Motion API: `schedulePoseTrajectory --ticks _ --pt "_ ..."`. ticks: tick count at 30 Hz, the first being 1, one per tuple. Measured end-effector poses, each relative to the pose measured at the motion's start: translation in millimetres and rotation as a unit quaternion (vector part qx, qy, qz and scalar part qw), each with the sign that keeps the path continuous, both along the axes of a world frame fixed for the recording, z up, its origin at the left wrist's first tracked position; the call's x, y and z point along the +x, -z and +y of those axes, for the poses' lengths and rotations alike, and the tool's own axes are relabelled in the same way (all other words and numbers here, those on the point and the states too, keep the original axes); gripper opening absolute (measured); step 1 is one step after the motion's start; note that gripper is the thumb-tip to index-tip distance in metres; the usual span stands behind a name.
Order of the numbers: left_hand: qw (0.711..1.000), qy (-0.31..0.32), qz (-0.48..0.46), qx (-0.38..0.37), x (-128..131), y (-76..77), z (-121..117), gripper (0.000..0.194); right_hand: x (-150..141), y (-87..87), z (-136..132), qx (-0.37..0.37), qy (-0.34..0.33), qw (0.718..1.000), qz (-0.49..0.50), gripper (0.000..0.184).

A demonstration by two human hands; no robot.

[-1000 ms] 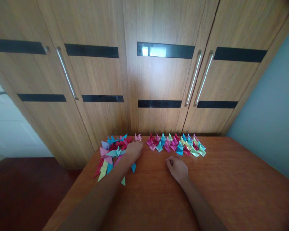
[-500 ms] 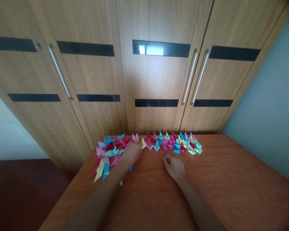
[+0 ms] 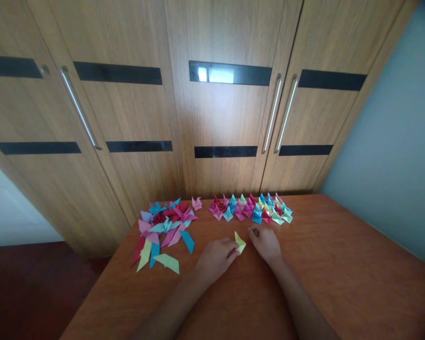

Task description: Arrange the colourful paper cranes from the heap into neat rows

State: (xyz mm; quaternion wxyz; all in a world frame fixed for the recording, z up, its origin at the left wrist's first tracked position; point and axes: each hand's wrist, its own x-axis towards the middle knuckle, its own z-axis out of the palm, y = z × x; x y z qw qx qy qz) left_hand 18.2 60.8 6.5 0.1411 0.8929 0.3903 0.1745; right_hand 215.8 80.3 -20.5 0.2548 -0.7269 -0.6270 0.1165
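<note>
Between the fingertips of my left hand [image 3: 217, 257] is a yellow origami crane [image 3: 240, 243], held just above or on the table in front of me. My right hand [image 3: 265, 243] lies close to its right side, fingers curled, apart from the yellow paper. Whether anything sits inside those curled fingers I cannot make out. Behind both hands stand rows of small folded cranes [image 3: 250, 208] in pink, red, blue and yellow. To the left spreads a loose pile of flatter folded cranes [image 3: 166, 225], and a single pink crane [image 3: 196, 203] stands between pile and rows.
The brown wooden table [image 3: 326, 274] reaches back to a wardrobe [image 3: 226, 118] with long metal handles. A pale green folded paper [image 3: 167, 262] and a blue one [image 3: 187, 241] lie at the pile's near edge. A pale wall [image 3: 386, 156] rises on the right.
My left hand has come from beside the pile toward the middle and nearer to me, bringing the yellow crane along. My right hand stays almost in place. The view has shifted slightly.
</note>
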Motion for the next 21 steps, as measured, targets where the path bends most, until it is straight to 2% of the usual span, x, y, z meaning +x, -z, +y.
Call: schedulePoseTrajectory --ticks 6,10,21 --pt "0.991 0.003 0.121 0.063 49.9 -2.3 20.5 0.024 23.2 0.9 -6.5 -0.054 0.074 0.996 -0.01 0.028" --pt "0.988 -0.005 0.135 0.071 75.2 1.9 36.3 0.022 27.9 2.4 -8.0 -0.076 0.094 0.992 -0.025 0.03" --pt "0.982 -0.052 0.158 0.087 87.9 5.2 64.8 0.025 20.6 -1.2 -7.7 -0.104 0.099 0.988 -0.047 0.031"
